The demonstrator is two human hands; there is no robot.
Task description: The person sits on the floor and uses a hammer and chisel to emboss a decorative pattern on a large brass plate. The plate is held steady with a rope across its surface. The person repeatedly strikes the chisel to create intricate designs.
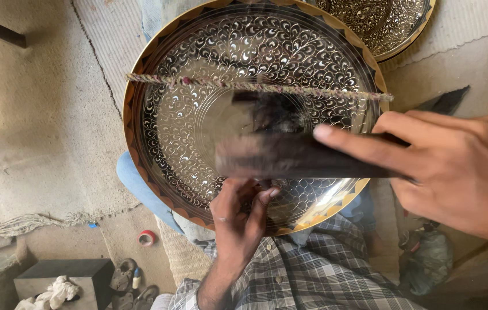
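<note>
The engraved brass tray (198,115) stands tilted on the person's lap, with a twisted cord (255,87) stretched across its face. The left hand (238,221) pinches a small tool, mostly hidden, against the lower tray face, fingers closed. The right hand (456,169) grips a dark, motion-blurred hammer (290,155), fingers wrapped around its handle.

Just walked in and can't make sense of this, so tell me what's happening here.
A person in a checked shirt has a large engraved metal plate on their lap, a twisted cord stretched across it. The left hand pinches something small at the plate's lower part. The right hand holds a dark, blurred hammer-like tool over it. A second engraved plate lies behind.
</note>
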